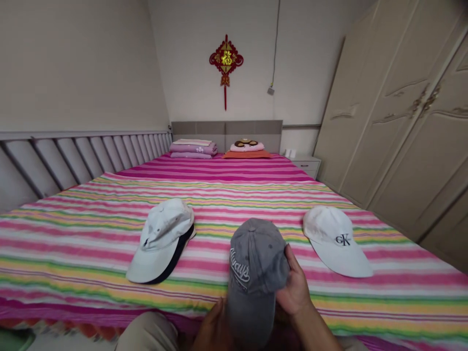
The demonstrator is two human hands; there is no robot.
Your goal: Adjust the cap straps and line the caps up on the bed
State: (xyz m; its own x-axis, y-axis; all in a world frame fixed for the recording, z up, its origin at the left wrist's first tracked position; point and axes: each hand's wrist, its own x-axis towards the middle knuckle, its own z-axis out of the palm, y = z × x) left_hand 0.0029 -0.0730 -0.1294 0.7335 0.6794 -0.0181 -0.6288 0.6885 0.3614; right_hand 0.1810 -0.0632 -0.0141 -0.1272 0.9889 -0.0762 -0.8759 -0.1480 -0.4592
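A grey baseball cap (256, 258) with white lettering on its front is held up at the near edge of the bed, its brim pointing down toward me. My right hand (295, 287) grips the cap's right side, thumb on the outside and the other fingers hidden behind it. At the brim's left edge is my left hand (214, 326), dim and partly cut off by the frame; its fingers curl against the brim. A white cap (164, 234) lies to the left, stacked over a dark-brimmed one. Another white cap (331, 239) with dark letters rests to the right.
The caps lie on a striped bedspread (109, 234). Folded bedding (193, 150) and a pillow stack (246, 148) sit by the headboard (226, 127). A slatted rail (91, 158) runs along the left, and a wardrobe (395, 112) stands on the right beside a nightstand (307, 165).
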